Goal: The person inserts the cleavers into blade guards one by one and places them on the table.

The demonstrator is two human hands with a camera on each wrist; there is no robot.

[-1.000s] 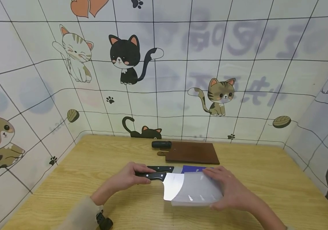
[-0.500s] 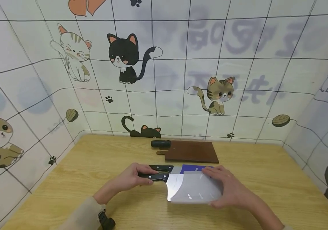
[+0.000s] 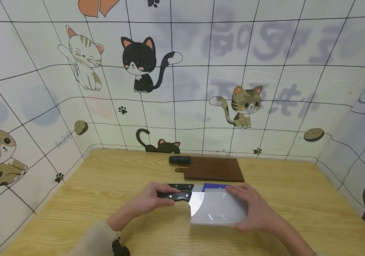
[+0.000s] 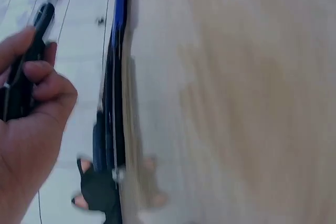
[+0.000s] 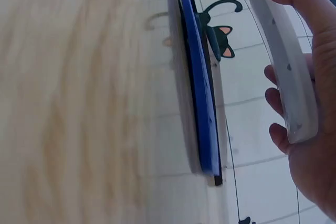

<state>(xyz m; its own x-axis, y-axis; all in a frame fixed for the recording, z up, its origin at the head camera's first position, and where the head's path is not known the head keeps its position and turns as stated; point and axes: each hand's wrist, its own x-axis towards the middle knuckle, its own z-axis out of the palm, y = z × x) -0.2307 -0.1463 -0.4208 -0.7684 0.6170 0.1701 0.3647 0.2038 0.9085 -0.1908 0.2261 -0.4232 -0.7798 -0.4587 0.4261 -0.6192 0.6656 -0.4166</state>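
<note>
My left hand [image 3: 150, 200] grips the black riveted handle [image 3: 184, 196] of a cleaver, held level above the table. Its wide blade [image 3: 196, 203] runs into a translucent white blade cover [image 3: 219, 208], leaving a strip of bare steel beside the handle. My right hand [image 3: 254, 209] holds the cover by its far end, thumb at the lower edge and fingers at the upper. In the right wrist view the cover [image 5: 286, 61] stands edge-on between thumb and fingers. Behind the cleaver lies a second knife with a black handle and a blue cover [image 3: 213, 186], partly hidden.
A brown cutting board [image 3: 216, 169] lies near the back wall. By its left edge sits a black cylindrical object [image 3: 179, 160], its kind unclear. The wooden table [image 3: 112, 176] meets a cat-patterned wall covering [image 3: 189, 117] at the back and sides.
My left hand has moved right with the cleaver, and less bare blade shows outside the cover. My right hand stays nearly in place, still holding the cover.
</note>
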